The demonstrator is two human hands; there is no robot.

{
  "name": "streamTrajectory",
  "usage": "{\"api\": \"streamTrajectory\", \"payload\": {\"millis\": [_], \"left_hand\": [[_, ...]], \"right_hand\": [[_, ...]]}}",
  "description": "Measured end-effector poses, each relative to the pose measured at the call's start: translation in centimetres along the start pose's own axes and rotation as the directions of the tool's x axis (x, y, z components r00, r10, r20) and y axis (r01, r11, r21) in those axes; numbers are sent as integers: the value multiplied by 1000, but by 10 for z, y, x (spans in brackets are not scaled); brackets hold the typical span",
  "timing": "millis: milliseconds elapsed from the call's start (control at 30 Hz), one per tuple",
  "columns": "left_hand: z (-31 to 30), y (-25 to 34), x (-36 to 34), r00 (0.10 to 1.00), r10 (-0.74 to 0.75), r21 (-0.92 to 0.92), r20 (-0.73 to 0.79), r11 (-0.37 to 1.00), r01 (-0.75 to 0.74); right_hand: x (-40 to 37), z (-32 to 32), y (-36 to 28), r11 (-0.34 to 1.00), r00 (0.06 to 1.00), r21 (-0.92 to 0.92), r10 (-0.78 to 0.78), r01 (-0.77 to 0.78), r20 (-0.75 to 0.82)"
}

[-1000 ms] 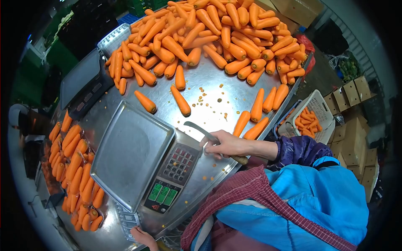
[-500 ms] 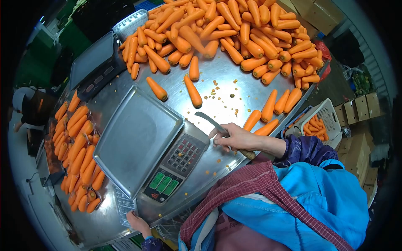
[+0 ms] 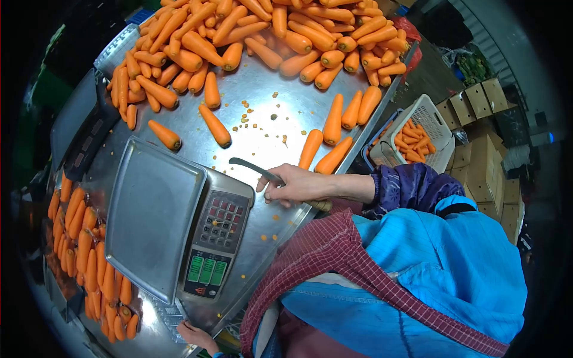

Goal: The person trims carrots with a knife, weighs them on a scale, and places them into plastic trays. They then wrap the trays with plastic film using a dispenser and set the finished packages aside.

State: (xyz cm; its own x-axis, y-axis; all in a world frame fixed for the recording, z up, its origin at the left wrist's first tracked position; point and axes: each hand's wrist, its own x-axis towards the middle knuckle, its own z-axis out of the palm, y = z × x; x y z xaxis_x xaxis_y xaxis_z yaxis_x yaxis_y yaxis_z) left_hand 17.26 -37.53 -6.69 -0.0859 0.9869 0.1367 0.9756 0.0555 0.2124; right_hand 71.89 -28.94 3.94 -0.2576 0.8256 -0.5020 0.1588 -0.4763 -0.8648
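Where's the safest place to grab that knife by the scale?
By the wooden handle, from the near edge of the table: the knife lies flat with its curved blade pointing away from the person, and the right hand rests over its middle.

A steel table (image 3: 280,101) carries everything here. A big heap of carrots (image 3: 256,30) covers its far side, and single carrots and small orange bits (image 3: 256,116) lie scattered nearer. One weighing scale (image 3: 179,221) stands in the middle, a second scale (image 3: 77,134) at the left edge. A knife (image 3: 253,168) lies flat just beside the first scale.
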Motion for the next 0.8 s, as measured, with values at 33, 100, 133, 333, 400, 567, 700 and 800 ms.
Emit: {"api": "streamTrajectory", "payload": {"millis": [33,100,133,333,400,567,700,800], "left_hand": [[2,-1,0,1000,-2,19,-25,1000,3],[0,9,1,999,-14,16,-38,1000,14],[0,14,2,998,-30,14,-56,999,31],[-1,10,-1,998,-58,-3,-15,998,58],[-3,7,-2,1000,-20,-1,-2,1000,20],[-4,-1,-1,1000,11,-61,14,998,-10],[-3,-13,3,999,-39,-192,31,980,45],[-9,-15,4,995,-66,-224,80,971,82]], "right_hand": [[-3,-1,3,1000,1000,21,-4,4,-26],[-10,-3,4,999,998,38,12,-9,-66],[-13,-4,6,999,997,37,13,-11,-71],[-26,-7,13,997,992,-3,80,-81,-93],[-28,-8,21,997,991,63,59,-51,-119],[-59,-71,50,931,875,-354,-94,-92,-476],[-88,-152,86,582,685,-684,-274,-441,-675],[-85,-172,104,447,694,-779,-382,-440,-611]]}}
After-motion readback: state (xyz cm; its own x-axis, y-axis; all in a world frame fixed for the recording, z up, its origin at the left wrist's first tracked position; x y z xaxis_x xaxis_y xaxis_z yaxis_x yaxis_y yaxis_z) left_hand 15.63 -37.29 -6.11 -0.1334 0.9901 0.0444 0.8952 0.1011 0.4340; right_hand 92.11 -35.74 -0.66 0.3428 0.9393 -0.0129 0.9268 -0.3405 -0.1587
